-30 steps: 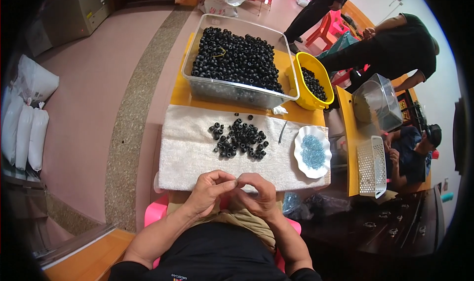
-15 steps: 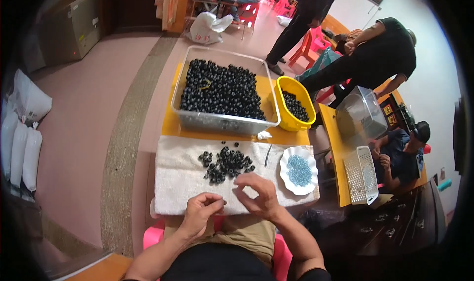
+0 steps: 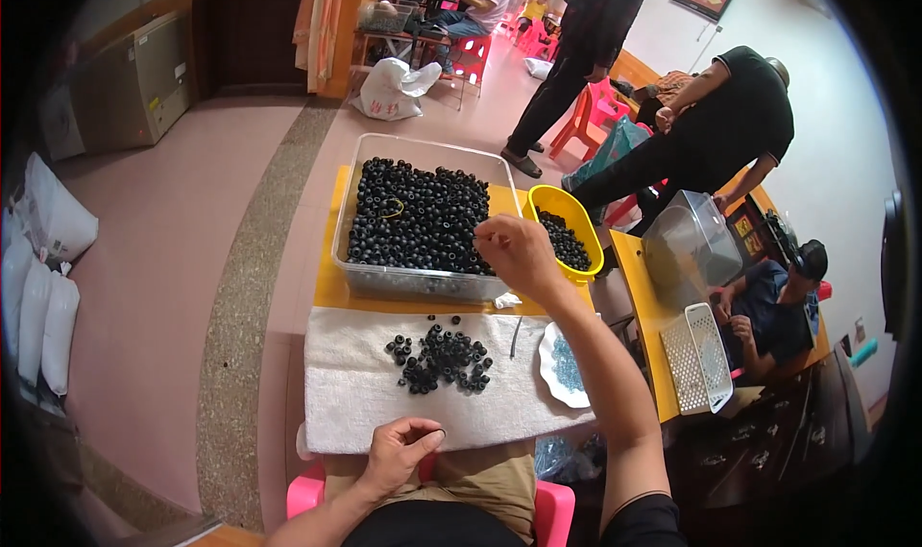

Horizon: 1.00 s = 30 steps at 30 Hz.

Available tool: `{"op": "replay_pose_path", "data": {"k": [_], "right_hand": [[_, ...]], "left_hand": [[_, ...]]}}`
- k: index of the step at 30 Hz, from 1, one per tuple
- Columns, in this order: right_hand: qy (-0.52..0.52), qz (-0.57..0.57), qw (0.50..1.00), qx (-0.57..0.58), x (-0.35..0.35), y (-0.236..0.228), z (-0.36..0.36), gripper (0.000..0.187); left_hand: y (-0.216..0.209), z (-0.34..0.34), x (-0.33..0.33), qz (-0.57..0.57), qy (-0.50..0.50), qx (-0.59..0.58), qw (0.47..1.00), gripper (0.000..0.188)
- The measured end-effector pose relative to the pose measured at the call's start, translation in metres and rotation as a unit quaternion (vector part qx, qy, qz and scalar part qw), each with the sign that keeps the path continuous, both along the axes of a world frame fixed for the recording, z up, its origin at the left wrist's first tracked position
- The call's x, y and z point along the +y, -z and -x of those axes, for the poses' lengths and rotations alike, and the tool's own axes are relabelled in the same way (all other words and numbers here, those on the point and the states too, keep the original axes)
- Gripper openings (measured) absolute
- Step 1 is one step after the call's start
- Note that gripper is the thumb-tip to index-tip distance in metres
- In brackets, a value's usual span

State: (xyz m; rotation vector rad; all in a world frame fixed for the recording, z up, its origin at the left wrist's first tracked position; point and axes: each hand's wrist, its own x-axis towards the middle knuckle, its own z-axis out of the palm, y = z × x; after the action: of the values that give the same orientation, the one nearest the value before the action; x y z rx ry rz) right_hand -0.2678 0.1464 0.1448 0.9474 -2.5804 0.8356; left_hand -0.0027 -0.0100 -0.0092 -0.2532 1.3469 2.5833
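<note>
Rings: loose black rings (image 3: 408, 225) filled the clear plastic tub (image 3: 423, 281) on the desk (image 3: 413, 304), and a smaller pile of black rings (image 3: 440, 360) lay on the white towel (image 3: 336, 393) nearer the person.
Left hand: the left hand (image 3: 401, 454) was at the towel's near edge, thumb and forefinger pinched together on what looked like a small dark piece (image 3: 443, 433), too little of it showing to name.
Right hand: the right hand (image 3: 519, 247) was over the tub's right side, fingers half curled toward the rings; whether it touched or had hold of any could not be told.
Pinch risk: the small dark piece could have dropped into the lap, since only fingertips seemed to secure it.
Tub risk: a ring gripped loosely could have caught the tub's wall and fallen.
Dish risk: the right forearm crossed above the scalloped white dish (image 3: 552, 390); a low sweep back could have tipped it and scattered its pale blue bits (image 3: 567, 366).
Half a second earlier: the right hand had been open beside the left, near the pile; it had since reached to the tub, its forearm now partly hiding the dish. The left stayed pinched by the towel's edge.
</note>
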Motion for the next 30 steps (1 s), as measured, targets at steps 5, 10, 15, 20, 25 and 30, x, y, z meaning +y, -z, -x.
{"op": "replay_pose_path", "data": {"k": [5, 10, 15, 20, 25, 30], "right_hand": [[-0.046, -0.115, 0.981, -0.148, 0.003, 0.015, 0.047, 0.027], [-0.069, -0.263, 0.949, -0.162, 0.002, 0.043, 0.071, 0.035], [-0.099, -0.339, 0.924, -0.147, -0.017, 0.049, 0.074, 0.029], [-0.085, -0.351, 0.919, -0.156, -0.024, 0.056, 0.073, 0.024], [-0.079, -0.333, 0.924, -0.168, -0.022, 0.056, 0.071, 0.020], [-0.100, -0.221, 0.960, -0.139, -0.015, 0.044, 0.064, 0.020]], "left_hand": [[0.003, 0.002, -0.002, 0.022, 0.010, 0.002, 1.000, 0.016], [0.002, 0.006, -0.004, 0.037, 0.020, -0.017, 0.999, 0.017], [0.000, 0.005, -0.006, 0.036, 0.028, -0.017, 0.999, 0.017], [0.000, 0.004, -0.006, 0.027, 0.024, -0.012, 0.999, 0.017], [-0.001, 0.003, -0.007, 0.038, 0.026, -0.020, 0.999, 0.017], [0.001, 0.004, -0.008, 0.038, 0.019, -0.016, 0.999, 0.016]]}}
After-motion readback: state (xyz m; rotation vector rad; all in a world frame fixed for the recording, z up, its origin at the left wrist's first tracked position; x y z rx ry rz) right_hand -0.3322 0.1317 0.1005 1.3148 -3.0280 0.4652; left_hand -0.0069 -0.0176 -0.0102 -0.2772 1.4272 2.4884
